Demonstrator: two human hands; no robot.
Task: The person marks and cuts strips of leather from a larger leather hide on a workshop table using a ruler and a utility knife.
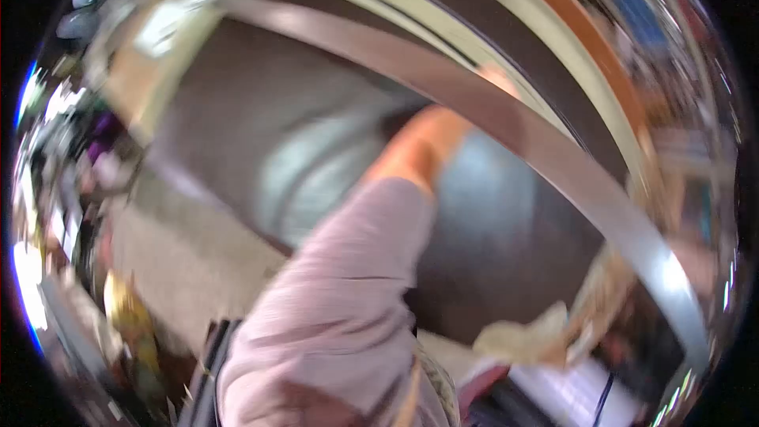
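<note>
A sleeved arm reaches up from the lower middle, and my left hand (423, 138) is at its end, smeared by motion. A long, glossy brown strip (364, 46) curves across the view from upper left to lower right and passes in front of the fingers. Skin shows again just beyond the strip's far edge; the rest of the fingers is hidden, so I cannot tell whether they grip it. Below the hand and strip is a large dark brown panel (229, 103) with pale light reflections. My right hand does not show.
Cream, dark and orange bands (553, 0) run along the far side of the panel. Beige floor (182, 261) shows at lower left, with blurred clutter (126, 308) beside it. A crumpled pale sheet (522, 340) lies at the panel's near right edge. Blurred shelving (672, 95) stands at right.
</note>
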